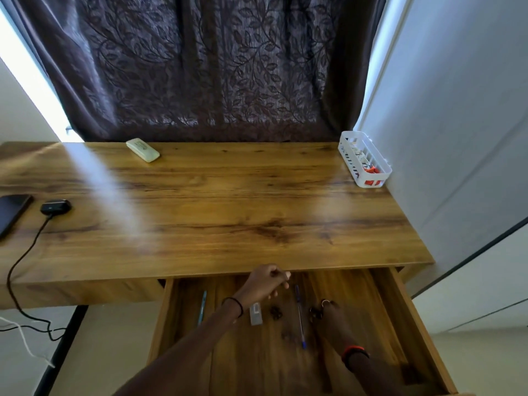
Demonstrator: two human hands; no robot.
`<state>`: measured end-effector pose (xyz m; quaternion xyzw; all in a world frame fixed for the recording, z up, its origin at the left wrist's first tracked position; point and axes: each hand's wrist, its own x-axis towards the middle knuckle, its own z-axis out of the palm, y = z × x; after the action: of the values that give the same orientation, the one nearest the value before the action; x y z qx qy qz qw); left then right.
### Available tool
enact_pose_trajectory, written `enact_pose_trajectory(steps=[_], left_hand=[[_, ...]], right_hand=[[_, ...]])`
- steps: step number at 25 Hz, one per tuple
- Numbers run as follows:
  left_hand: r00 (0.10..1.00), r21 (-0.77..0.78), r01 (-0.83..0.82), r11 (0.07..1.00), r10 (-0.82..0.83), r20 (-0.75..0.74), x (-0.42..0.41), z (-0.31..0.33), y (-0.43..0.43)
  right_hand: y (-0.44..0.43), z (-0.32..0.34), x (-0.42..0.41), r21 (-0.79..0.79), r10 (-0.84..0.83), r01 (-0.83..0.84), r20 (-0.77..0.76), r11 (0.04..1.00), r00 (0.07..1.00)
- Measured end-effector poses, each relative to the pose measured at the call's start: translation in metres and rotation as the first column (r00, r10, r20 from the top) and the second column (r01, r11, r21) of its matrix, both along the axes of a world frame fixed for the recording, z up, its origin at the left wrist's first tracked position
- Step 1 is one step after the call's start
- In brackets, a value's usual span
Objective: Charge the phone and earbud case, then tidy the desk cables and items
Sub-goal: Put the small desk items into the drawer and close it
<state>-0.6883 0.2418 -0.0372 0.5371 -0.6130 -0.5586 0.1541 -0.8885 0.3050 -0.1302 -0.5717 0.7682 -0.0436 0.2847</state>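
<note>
fingers [281, 278] over open drawer [357, 295] of wooden desk [228, 210], curtain [214, 67] behind

Desk [228, 195] is wood-grained brown, curtain [200, 67] leaf-patterned purple, basket [351, 162] white, pen [299, 312] perhaps blue.

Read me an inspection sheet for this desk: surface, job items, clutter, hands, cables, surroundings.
Surface: wooden desk; its drawer is pulled open.
Job's things: phone at left edge; earbud case beside it, plugged in.
Clutter: white remote and white basket at back; blue pen, teal pen in drawer.
Hands: left hand curled over drawer; right hand at dark ringed item; grips unclear.
Cables: black cable from case over front edge; white cable below.
Surroundings: curtain, wall.
</note>
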Motion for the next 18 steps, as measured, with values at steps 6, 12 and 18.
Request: enact_pose_trajectory(steps=[6, 12, 18], left_hand=[[0.99, -0.042, -0.132, 0.99, 0.13, -0.048, 0.055, 0.033, -0.059], [0.929, -0.148, -0.369, 0.917, 0.365, -0.055, 0.134, 0.058, -0.132], [0.808, -0.311, -0.538, 0.784, 0.585, 0.077, 0.24, 0.061, -0.196]], right_hand=[[-0.009, 0.013, 0.005, 0.039, 0.061, -0.058, -0.079, 0.998, 0.995], [-0.055, 0.097, 0.026, 0.212, 0.264, -0.25, -0.04, 0.945, 0.964], [-0.146, 0.157, 0.092, -0.012, 0.237, -0.237, 0.068, 0.971, 0.969]])
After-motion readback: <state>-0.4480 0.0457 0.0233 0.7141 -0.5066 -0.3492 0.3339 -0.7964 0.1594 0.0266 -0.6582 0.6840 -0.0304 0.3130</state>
